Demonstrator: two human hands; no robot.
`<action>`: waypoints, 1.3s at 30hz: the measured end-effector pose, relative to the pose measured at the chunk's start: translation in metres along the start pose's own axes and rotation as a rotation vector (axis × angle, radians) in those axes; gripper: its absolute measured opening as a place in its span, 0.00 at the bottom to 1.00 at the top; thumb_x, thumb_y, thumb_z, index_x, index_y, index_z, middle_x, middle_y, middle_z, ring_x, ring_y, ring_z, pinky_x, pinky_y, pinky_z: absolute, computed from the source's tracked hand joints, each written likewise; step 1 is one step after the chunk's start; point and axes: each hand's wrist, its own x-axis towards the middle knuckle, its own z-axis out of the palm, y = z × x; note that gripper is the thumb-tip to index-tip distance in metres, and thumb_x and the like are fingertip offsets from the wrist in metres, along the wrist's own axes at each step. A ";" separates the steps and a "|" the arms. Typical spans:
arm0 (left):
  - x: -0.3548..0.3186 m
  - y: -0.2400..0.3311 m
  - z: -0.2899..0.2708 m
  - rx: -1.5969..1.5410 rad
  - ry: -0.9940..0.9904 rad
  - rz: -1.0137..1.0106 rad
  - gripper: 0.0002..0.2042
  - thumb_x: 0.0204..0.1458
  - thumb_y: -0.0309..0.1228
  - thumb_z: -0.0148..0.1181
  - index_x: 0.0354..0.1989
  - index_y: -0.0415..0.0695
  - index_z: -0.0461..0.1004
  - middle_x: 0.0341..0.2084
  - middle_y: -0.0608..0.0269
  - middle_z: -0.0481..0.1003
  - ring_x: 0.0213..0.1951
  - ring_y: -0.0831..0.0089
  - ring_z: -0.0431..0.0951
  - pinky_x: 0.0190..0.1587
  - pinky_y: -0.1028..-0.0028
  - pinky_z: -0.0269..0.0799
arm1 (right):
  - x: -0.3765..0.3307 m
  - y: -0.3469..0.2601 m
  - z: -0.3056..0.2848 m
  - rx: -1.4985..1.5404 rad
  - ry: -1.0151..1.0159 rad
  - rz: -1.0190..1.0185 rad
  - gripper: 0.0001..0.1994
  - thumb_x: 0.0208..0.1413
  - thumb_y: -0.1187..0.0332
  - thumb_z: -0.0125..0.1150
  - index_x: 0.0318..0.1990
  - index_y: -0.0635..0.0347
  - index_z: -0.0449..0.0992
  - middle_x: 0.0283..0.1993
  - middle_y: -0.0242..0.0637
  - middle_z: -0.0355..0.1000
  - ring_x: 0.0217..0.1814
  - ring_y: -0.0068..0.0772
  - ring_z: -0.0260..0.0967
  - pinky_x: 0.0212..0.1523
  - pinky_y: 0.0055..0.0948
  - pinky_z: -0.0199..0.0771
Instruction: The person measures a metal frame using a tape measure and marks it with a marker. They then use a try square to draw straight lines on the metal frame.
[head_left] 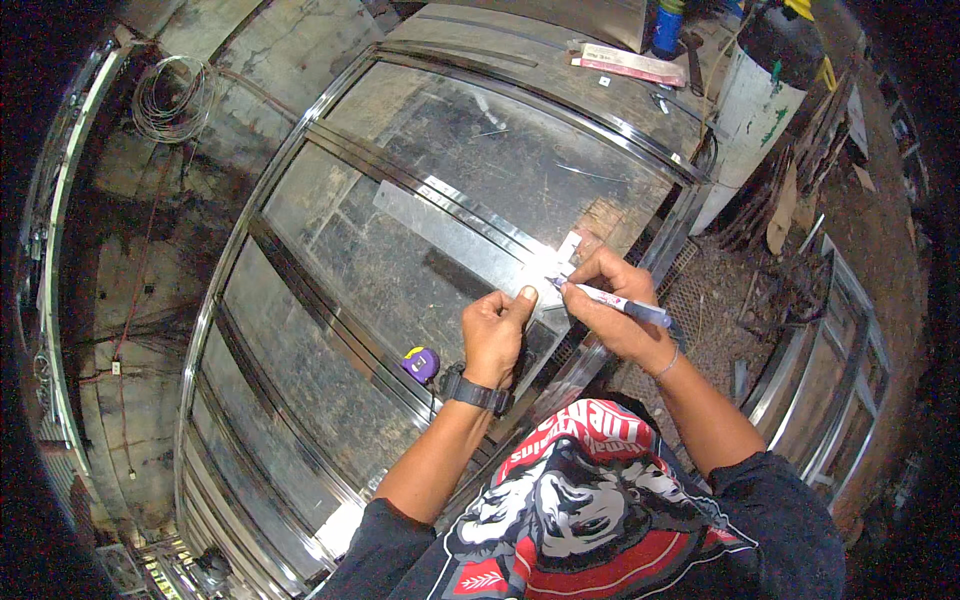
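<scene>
Your left hand point(497, 330) presses a flat steel strip point(460, 228) onto the metal frame point(300, 330), thumb up; your right hand point(610, 305) holds a marker pen point(620, 302), tip at the strip. A purple tape measure point(420, 363) lies near your wrist.

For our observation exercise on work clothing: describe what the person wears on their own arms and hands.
Both hands are bare, without gloves. The left hand has a black wristwatch on its wrist; the right hand has a thin bracelet. Dark sleeves are pushed up above the elbows, leaving the forearms uncovered.

Two hands point(560, 310), one marker point(625, 303), one tape measure point(421, 363)
</scene>
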 end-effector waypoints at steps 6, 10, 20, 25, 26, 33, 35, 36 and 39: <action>0.001 -0.004 -0.001 -0.022 0.008 -0.002 0.18 0.58 0.35 0.71 0.18 0.43 0.72 0.16 0.78 0.66 0.21 0.86 0.58 0.23 0.76 0.51 | -0.001 -0.027 -0.009 -0.216 -0.079 0.051 0.09 0.55 0.66 0.68 0.33 0.62 0.77 0.28 0.41 0.76 0.29 0.26 0.74 0.32 0.32 0.73; 0.004 -0.006 -0.004 0.005 0.005 0.003 0.18 0.58 0.37 0.71 0.18 0.45 0.73 0.17 0.78 0.67 0.21 0.85 0.58 0.23 0.75 0.51 | -0.006 -0.026 -0.015 -0.195 -0.026 0.084 0.09 0.56 0.66 0.67 0.35 0.62 0.77 0.30 0.41 0.77 0.31 0.26 0.75 0.33 0.32 0.74; 0.020 -0.007 -0.022 -0.232 -0.202 -0.199 0.15 0.64 0.40 0.65 0.29 0.42 0.78 0.23 0.73 0.75 0.24 0.85 0.68 0.27 0.77 0.65 | -0.043 0.006 0.063 0.537 0.230 0.519 0.18 0.59 0.65 0.73 0.51 0.60 0.72 0.37 0.27 0.73 0.33 0.16 0.69 0.31 0.20 0.71; 0.031 -0.013 -0.031 -0.185 -0.243 -0.126 0.10 0.64 0.37 0.62 0.39 0.42 0.80 0.26 0.72 0.74 0.28 0.83 0.71 0.33 0.75 0.69 | -0.036 0.020 0.078 0.462 0.316 0.259 0.14 0.58 0.66 0.73 0.45 0.60 0.76 0.35 0.24 0.72 0.32 0.12 0.66 0.31 0.18 0.68; 0.034 -0.010 -0.034 -0.201 -0.244 -0.101 0.09 0.63 0.35 0.63 0.40 0.42 0.79 0.27 0.72 0.73 0.29 0.82 0.70 0.34 0.73 0.69 | -0.032 0.016 0.075 0.428 0.356 0.194 0.13 0.58 0.66 0.73 0.44 0.60 0.76 0.35 0.23 0.72 0.32 0.11 0.65 0.31 0.18 0.68; 0.026 -0.040 -0.040 0.551 0.138 0.680 0.14 0.51 0.24 0.69 0.46 0.41 0.76 0.31 0.57 0.71 0.33 0.62 0.73 0.37 0.64 0.71 | 0.001 -0.040 -0.029 0.228 0.588 0.014 0.11 0.60 0.69 0.70 0.48 0.60 0.78 0.40 0.24 0.75 0.38 0.14 0.68 0.39 0.19 0.71; 0.025 -0.038 -0.041 0.681 0.250 0.879 0.13 0.52 0.23 0.67 0.47 0.42 0.77 0.33 0.49 0.73 0.35 0.49 0.77 0.37 0.59 0.73 | 0.009 -0.050 -0.049 0.174 0.660 -0.107 0.13 0.61 0.69 0.69 0.51 0.62 0.78 0.41 0.26 0.76 0.39 0.15 0.70 0.40 0.18 0.72; 0.026 -0.038 -0.043 0.715 0.307 0.893 0.13 0.53 0.23 0.66 0.48 0.42 0.77 0.33 0.50 0.74 0.34 0.50 0.77 0.37 0.58 0.73 | 0.012 -0.052 -0.057 0.184 0.698 -0.116 0.13 0.61 0.69 0.69 0.52 0.62 0.78 0.42 0.27 0.77 0.39 0.15 0.70 0.41 0.19 0.72; 0.028 -0.035 -0.052 0.796 0.420 0.881 0.12 0.56 0.24 0.65 0.48 0.43 0.78 0.33 0.51 0.75 0.32 0.51 0.78 0.35 0.58 0.73 | 0.021 -0.053 -0.075 0.170 0.727 -0.217 0.15 0.62 0.68 0.69 0.52 0.63 0.77 0.42 0.28 0.77 0.38 0.15 0.70 0.39 0.18 0.71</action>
